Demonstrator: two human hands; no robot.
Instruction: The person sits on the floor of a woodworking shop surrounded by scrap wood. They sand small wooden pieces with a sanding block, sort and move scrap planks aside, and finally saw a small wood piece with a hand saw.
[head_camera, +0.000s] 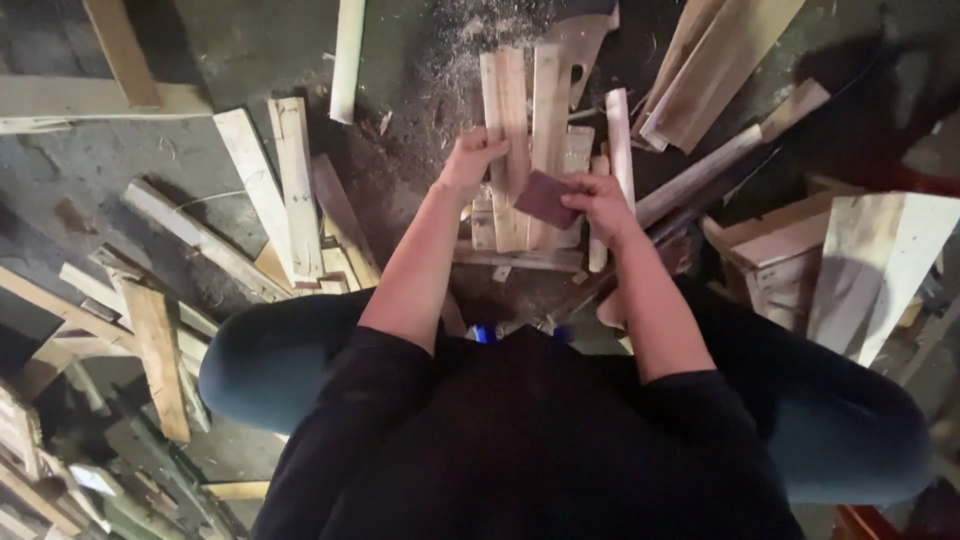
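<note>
Down low, both forearms reach forward from between the knees over a concrete floor (250, 40) strewn with wood offcuts (300, 190). Left hand (472, 158) curls its fingers over the edge of a pale wooden slat (505, 120), gripping it, the slat pointing away. Right hand (600, 203) pinches a dark reddish sheet of sandpaper (545, 198) pressed against the slat's near part. Slats' near ends disappear behind the hands; the right thumb is hidden, and motion blur softens the fingers.
</note>
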